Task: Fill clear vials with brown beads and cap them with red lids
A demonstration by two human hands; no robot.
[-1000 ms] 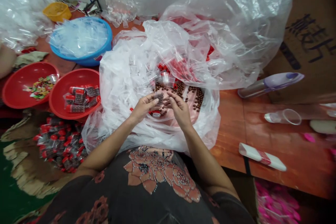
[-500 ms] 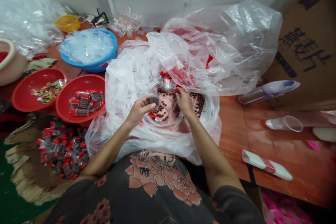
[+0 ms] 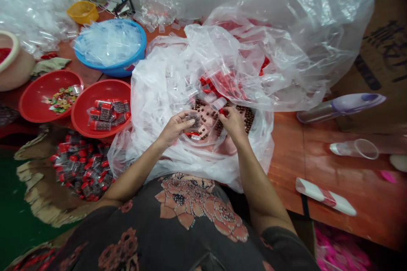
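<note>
My left hand grips a small clear plastic container with dark contents. To its right, my right hand pinches a small red cap between thumb and fingers. Under both hands, round brown beads lie scattered on a pinkish surface inside a spread white plastic bag. Just beyond the fingers are loose red caps and empty clear containers. The hands are a short way apart, and the cap is not on the container.
On the left, a red bowl holds filled, red-capped containers; a second red bowl holds colourful small pieces. Behind them stands a blue basin of clear plastic pieces. More capped containers lie in a torn carton. Rightward are a purple-topped bottle and a plastic cup.
My right hand now shows a red cap at its fingertips and has drawn slightly back toward me. The left hand still holds the clear container. The camera view has shifted a little.
</note>
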